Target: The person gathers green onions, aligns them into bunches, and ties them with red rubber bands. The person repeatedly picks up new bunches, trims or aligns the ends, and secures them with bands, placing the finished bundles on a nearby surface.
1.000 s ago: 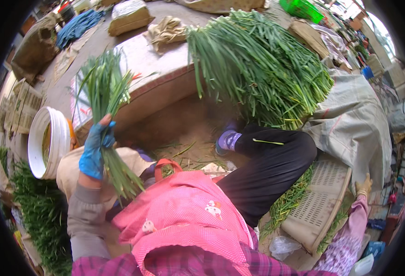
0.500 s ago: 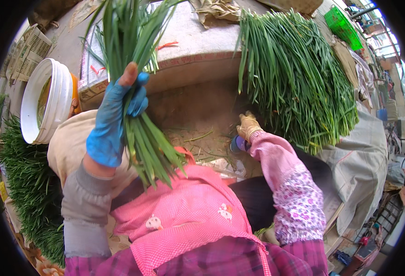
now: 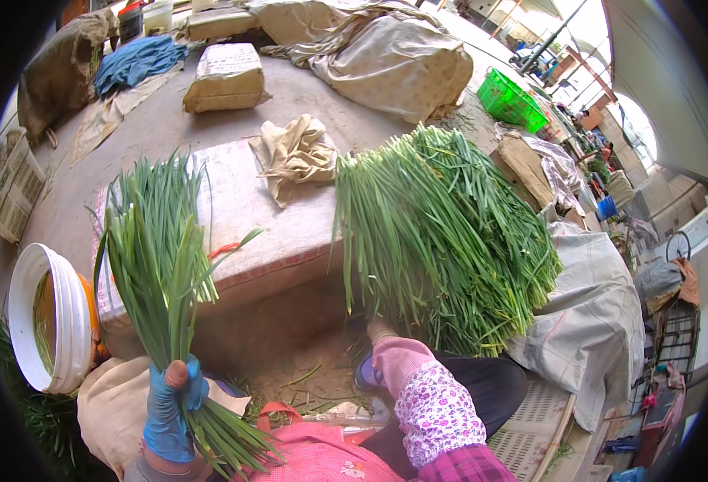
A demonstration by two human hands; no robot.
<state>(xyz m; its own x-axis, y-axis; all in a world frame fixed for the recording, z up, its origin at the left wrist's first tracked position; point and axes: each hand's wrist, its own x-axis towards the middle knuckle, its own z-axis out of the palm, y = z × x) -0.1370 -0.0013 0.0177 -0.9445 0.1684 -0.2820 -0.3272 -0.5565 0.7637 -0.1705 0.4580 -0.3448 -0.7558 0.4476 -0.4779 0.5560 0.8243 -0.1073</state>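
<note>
My left hand (image 3: 173,406), in a blue glove with the thumb tip bare, is closed round a bunch of long green leaves (image 3: 209,434). The bunch's upper part overlaps more bundled greens (image 3: 153,193) on a pale box top (image 3: 253,233). My right hand (image 3: 380,331), beyond a pink flowered sleeve, is at the lower edge of a big pile of leafy greens (image 3: 442,233); its fingers are hidden there. A beige crumpled cloth (image 3: 294,153) lies beside the pile.
A white bucket (image 3: 61,317) stands at left, beside an orange container. Behind are a wrapped package (image 3: 225,76), covered heaps (image 3: 386,64) and a green basket (image 3: 513,100). At right lie grey sacking (image 3: 579,313) and a perforated plastic crate (image 3: 531,426).
My right hand has moved from the lower right to the pile's underside, its fingers now hidden. My left hand still grips its bunch. The view has shifted, showing more of the background.
</note>
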